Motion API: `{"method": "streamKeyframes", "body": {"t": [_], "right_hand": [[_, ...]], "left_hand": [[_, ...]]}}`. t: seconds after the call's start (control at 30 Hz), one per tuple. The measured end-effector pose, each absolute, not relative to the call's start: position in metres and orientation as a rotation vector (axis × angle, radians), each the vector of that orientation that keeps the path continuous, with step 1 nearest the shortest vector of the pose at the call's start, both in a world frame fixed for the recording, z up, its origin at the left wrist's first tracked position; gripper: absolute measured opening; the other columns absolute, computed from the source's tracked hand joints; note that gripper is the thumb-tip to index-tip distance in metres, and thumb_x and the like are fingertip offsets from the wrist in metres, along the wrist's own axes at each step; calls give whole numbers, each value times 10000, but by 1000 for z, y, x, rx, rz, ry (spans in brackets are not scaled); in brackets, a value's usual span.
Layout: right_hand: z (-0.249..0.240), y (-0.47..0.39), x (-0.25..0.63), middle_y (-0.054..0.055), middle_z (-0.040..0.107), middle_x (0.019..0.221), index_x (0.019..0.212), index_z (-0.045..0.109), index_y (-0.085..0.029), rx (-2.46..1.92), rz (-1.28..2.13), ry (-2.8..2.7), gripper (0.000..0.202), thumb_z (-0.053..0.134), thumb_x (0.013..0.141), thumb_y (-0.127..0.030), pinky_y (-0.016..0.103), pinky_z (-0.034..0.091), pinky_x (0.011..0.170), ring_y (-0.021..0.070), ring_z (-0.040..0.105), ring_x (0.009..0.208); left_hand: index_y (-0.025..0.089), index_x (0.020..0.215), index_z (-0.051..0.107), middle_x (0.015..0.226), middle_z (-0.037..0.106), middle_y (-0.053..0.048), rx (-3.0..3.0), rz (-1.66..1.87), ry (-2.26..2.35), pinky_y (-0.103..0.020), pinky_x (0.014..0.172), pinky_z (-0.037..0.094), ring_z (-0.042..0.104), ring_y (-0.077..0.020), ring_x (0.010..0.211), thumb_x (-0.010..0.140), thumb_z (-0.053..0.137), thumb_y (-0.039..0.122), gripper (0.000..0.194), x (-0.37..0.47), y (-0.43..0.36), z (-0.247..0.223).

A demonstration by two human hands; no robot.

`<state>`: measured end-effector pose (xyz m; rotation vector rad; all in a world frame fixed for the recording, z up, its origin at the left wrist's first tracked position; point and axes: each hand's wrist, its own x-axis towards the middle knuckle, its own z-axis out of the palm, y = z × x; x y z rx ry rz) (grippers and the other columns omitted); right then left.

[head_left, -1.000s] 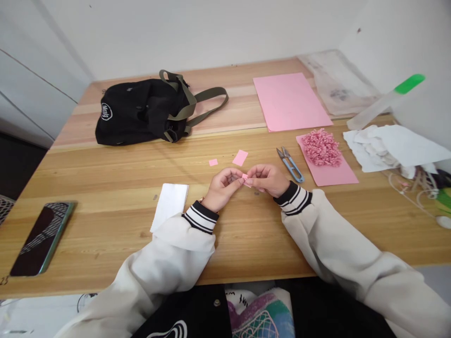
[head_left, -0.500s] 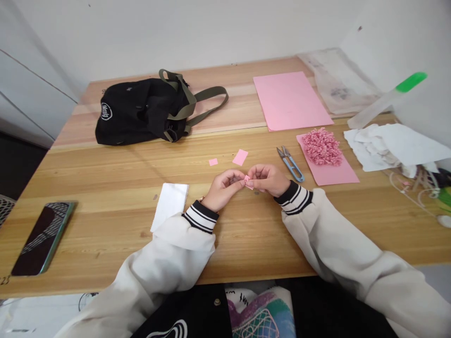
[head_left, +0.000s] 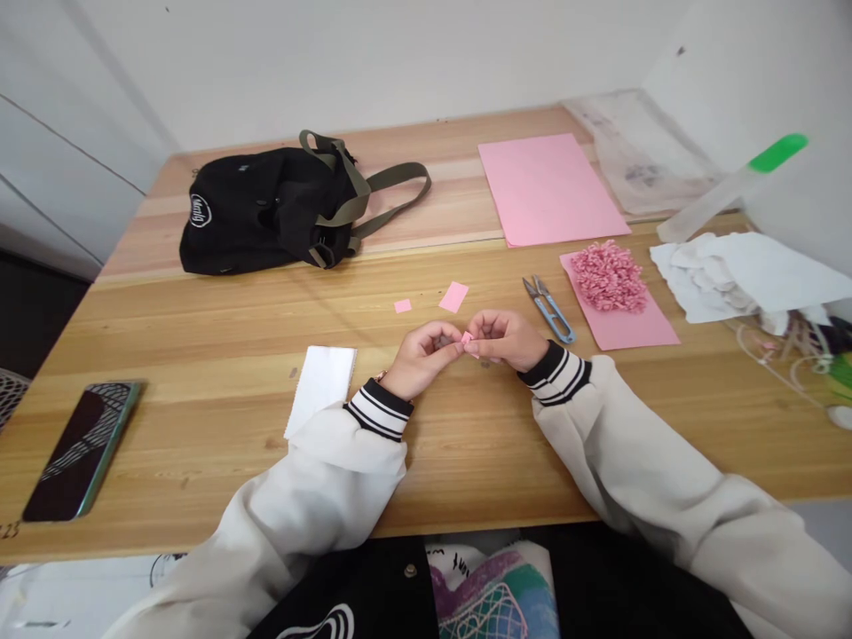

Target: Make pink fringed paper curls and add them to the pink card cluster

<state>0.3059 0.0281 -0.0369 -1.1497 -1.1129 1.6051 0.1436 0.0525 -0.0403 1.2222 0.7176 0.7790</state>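
Observation:
Between my two hands, above the middle of the wooden table, a small folded piece of pink paper is pinched. My left hand grips its left side with thumb and fingertips. From the other side my right hand closes thumb and finger on the same piece; the fingers hide much of it. Just beyond my hands lie a larger pink paper rectangle and a smaller pink paper piece. Blue-handled thread snips rest to the right of my right hand, blades pointing away.
Pink stamens or frills sit bunched on a pink card. Behind is a large pink sheet. A black bag, white cloth and phone lie left. White scraps and a green-capped tube are right.
Both hands stay in nearly the same place, still pinching the small pink paper. Its visible part looks slightly smaller between the fingertips. Other things have not moved.

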Motion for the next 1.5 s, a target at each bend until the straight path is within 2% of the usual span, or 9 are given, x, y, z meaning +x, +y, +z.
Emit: {"method": "streamKeyframes", "body": {"t": [0.17,0.33,0.63,0.9,1.13,1.4,1.5], "right_hand": [[-38,29,305,-76,500,513,695,545,-144,-1124,1636,-1078,357,800,492,-291,153,301,320,17,378,368],[-41,29,306,-72,511,524,745,565,-143,-1082,1640,-1068,325,770,560,-315,158,269,306,9,354,340],[-42,29,306,-88,465,420,703,562,-143,-1079,1629,-1062,273,732,609,-335,173,227,318,22,333,306],[-37,29,305,-62,501,460,670,552,-145,-1179,1632,-1128,310,727,587,-386,170,188,332,12,283,340],[-34,28,305,-58,502,483,653,552,-142,-1216,1614,-1150,303,725,575,-378,176,271,355,20,331,364],[-31,28,303,-71,483,460,648,560,-144,-1190,1610,-1156,286,729,573,-362,174,253,345,24,334,365],[-29,27,302,-71,484,464,638,567,-139,-1168,1610,-1148,264,734,563,-328,175,287,363,25,358,383]], "left_hand": [[135,710,595,666,600,15,1138,841,722,-230,618,405,513,-73,602,633,728,320,241,144,54,-40],[133,707,590,630,584,22,1117,838,715,-230,608,406,508,-70,585,628,733,323,250,143,55,-41],[134,712,583,629,592,20,1108,837,717,-224,607,403,512,-70,588,639,725,297,229,142,55,-43],[136,691,583,634,590,23,1131,829,710,-229,620,417,521,-71,593,626,737,309,241,144,54,-38],[138,683,582,633,597,21,1142,820,718,-238,631,424,530,-77,599,628,733,328,248,144,54,-38],[139,683,579,624,586,25,1151,817,732,-236,625,413,518,-76,593,635,724,318,235,144,54,-39],[136,678,576,612,573,28,1146,816,738,-231,616,402,508,-75,590,635,721,309,229,143,54,-39]]}}
